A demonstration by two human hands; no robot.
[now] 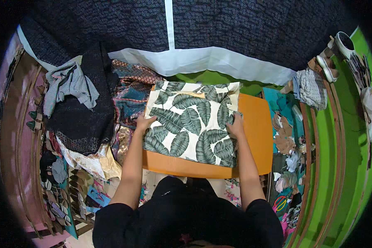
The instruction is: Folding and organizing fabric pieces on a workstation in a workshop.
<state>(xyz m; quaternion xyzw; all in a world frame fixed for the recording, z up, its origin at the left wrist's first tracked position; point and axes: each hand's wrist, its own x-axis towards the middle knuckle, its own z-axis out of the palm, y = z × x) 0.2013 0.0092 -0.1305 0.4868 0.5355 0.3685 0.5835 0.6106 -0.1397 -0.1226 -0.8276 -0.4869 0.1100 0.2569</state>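
Note:
A cream cloth printed with large green leaves [192,120] lies folded on a small orange table [258,128]. My left hand [144,122] rests on the cloth's left edge with fingers pinching it. On the cloth's right edge sits my right hand [237,125], fingers curled over the fabric. Both forearms reach up from my dark-clothed lap at the bottom.
A heap of fabrics sits to the left: black cloth [84,111], grey checked cloth [68,84], patterned red-blue pieces [130,93]. A white sheet [202,60] and dark patterned fabric lie beyond. Paper scraps [283,138] and a sandal [335,53] are right.

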